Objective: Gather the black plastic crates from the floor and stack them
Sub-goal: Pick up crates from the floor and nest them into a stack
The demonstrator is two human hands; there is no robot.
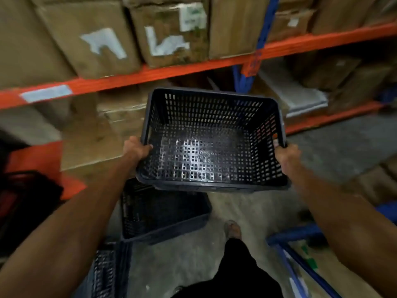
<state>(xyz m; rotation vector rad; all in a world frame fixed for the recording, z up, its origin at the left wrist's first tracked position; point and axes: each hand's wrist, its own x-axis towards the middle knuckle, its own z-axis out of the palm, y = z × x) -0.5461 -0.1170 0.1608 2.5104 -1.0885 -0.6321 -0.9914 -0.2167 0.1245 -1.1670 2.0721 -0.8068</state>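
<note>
I hold an empty black perforated plastic crate (211, 143) in the air at chest height, its open top facing me. My left hand (135, 148) grips its left rim and my right hand (285, 153) grips its right rim. Below it on the concrete floor stands a second black crate (159, 214), partly hidden by the held one. A third black crate (109, 269) shows at the bottom left, cut off by my left forearm.
Orange shelf beams (150, 74) with cardboard boxes (90, 37) fill the wall ahead. A blue rack post (247, 78) stands centre right. A blue frame (300, 254) lies at lower right. My foot (233, 230) is on the floor beside the second crate.
</note>
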